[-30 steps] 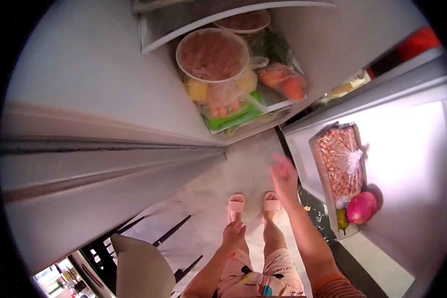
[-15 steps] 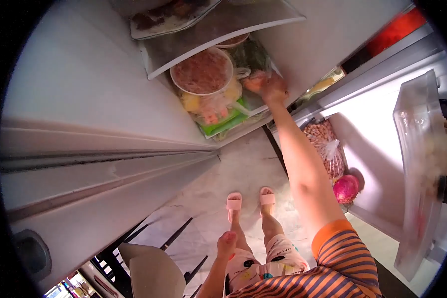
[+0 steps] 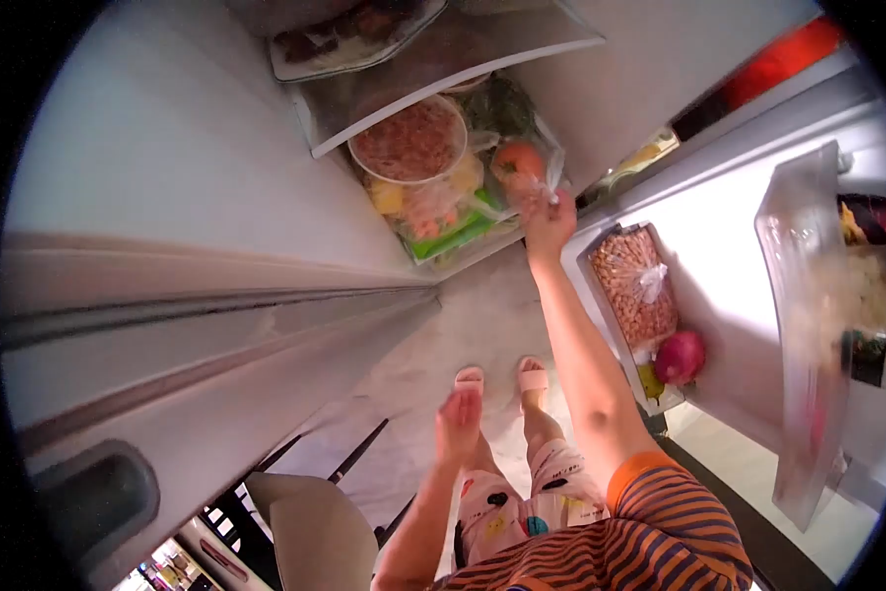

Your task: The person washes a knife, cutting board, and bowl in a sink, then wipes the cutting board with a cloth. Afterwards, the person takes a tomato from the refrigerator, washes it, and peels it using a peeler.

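My right hand (image 3: 549, 227) reaches into the refrigerator, its fingers closed on the gathered top of a clear plastic bag (image 3: 549, 189). Inside that bag an orange-red tomato (image 3: 518, 163) shows, resting at the front of the shelf. To its left stands a white-rimmed round tub (image 3: 408, 138) of reddish food. Below the tub lie wrapped yellow and orange pieces (image 3: 428, 209) and something bright green (image 3: 453, 234). Dark leafy greens (image 3: 497, 103) sit behind the tomato. My left hand (image 3: 458, 426) hangs low over my legs, fingers loosely extended and holding nothing.
On the open right door, a bin (image 3: 606, 286) holds a bag of peanuts (image 3: 640, 295) and a purplish-pink round item (image 3: 681, 358). A translucent door bin (image 3: 803, 335) stands farther right. Above the tub is a clear shelf (image 3: 463, 69). A chair (image 3: 310, 532) stands at lower left.
My right hand has drawn back slightly toward me, uncovering the tomato and gripping the bag's top. My left hand has risen a little and its fingers have loosened. The view has shifted slightly.
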Tool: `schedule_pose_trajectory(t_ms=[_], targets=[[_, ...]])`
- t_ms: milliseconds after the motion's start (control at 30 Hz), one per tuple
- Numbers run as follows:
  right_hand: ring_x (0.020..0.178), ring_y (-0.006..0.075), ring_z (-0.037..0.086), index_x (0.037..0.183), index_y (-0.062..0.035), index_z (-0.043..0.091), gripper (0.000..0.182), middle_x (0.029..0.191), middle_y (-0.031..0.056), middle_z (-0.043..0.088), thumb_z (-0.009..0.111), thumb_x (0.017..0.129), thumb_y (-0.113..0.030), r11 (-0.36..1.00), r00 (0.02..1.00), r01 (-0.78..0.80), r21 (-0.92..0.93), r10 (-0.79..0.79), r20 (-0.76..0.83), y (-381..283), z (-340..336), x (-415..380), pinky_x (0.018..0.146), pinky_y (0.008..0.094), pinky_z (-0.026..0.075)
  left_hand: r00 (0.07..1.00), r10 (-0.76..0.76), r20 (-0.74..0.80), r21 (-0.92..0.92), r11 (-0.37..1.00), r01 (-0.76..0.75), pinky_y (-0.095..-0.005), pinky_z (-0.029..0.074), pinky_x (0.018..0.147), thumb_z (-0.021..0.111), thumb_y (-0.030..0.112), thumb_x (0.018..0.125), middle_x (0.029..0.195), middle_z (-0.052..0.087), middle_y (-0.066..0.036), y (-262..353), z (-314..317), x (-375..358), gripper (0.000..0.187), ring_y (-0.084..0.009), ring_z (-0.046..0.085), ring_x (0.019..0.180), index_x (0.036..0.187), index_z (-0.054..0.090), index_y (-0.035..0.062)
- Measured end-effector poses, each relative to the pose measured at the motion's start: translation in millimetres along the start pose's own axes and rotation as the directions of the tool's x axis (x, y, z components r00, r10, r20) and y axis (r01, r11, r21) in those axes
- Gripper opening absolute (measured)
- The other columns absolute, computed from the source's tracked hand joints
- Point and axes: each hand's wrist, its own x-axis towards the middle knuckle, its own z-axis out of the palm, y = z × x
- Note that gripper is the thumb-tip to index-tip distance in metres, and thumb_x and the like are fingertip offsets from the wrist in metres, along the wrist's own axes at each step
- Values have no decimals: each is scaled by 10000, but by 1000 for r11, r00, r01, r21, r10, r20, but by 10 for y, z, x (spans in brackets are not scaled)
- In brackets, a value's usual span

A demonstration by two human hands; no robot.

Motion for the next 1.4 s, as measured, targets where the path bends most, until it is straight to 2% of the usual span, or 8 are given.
schedule_pose_trajectory(t_ms=[133, 233, 433, 667, 900, 1033, 1167, 1400], targets=[[596, 30, 527, 905, -14, 582, 74, 702, -13, 588, 554, 872, -74, 762, 912, -366, 534, 179, 370, -1170, -956, -310, 503, 173, 413, 866, 497, 51, 201, 844, -497, -401, 466, 735, 625, 79, 745, 989, 585, -156, 1058, -117, 587, 310, -297, 575, 871, 1043, 555, 30], [553, 15, 475, 919, -15, 582, 85, 724, -24, 571, 580, 834, -27, 908, 840, -325, 265, 149, 522, -1540, -1524, -403, 481, 168, 374, 653, 757, 32, 234, 629, -741, -443, 384, 879, 644, 84, 703, 974, 584, -138, 1667, -57, 778, 307, -349, 525, 942, 1001, 584, 36], [711, 44, 474, 935, 5, 560, 192, 887, 15, 527, 598, 750, 36, 938, 656, -264, 227, 2, 755, -2172, -2421, -629, 538, 170, 364, 659, 612, 436, 8, 730, -683, -395, 437, 744, 645, 68, 712, 834, 595, -101, 1992, -334, 341, 108, -304, 549, 841, 807, 628, 20], [678, 288, 554, 922, -24, 557, 244, 743, 79, 561, 618, 686, -27, 888, 523, 407, 216, -420, 742, -2594, -2994, -972, 598, 377, 417, 623, 651, 433, -97, 721, -686, -267, 425, 639, 588, -12, 777, 773, 592, -87, 2050, -726, -561, 36, -189, 550, 711, 743, 592, 0], [603, 261, 554, 925, -6, 605, 199, 704, 111, 561, 642, 736, -58, 951, 455, 177, 254, -308, 835, -3127, -3387, -1104, 527, 317, 441, 799, 413, 436, -698, 716, 10, -290, 426, 761, 552, 204, 892, 836, 526, -64, 2342, -1076, -991, 214, -171, 536, 855, 797, 543, 12], [580, 126, 561, 894, 14, 621, 164, 697, 62, 589, 664, 750, -53, 957, 544, -140, 254, -140, 827, -3280, -3451, -1127, 533, 243, 433, 825, 537, 175, -400, 804, -439, -292, 449, 744, 603, 178, 850, 900, 583, -60, 2133, -1072, -1010, 161, -150, 532, 889, 893, 573, 26], [593, 75, 534, 965, 14, 613, 223, 713, 42, 596, 670, 765, -67, 957, 511, -107, 269, -179, 841, -3357, -3390, -1176, 536, 217, 429, 418, 826, 378, 17, 445, -895, -325, 459, 718, 690, 58, 676, 891, 587, -97, 2343, -1107, -1212, 213, -258, 546, 828, 872, 608, 49], [563, 180, 546, 1049, -2, 583, 368, 712, 111, 582, 686, 713, -112, 927, 430, 182, 328, -375, 821, -3300, -3366, -1039, 543, 284, 458, 638, 680, 362, 18, 679, -734, -286, 423, 600, 614, -39, 680, 704, 527, -58, 2290, -1216, -1140, 133, -183, 493, 652, 691, 496, 21]])
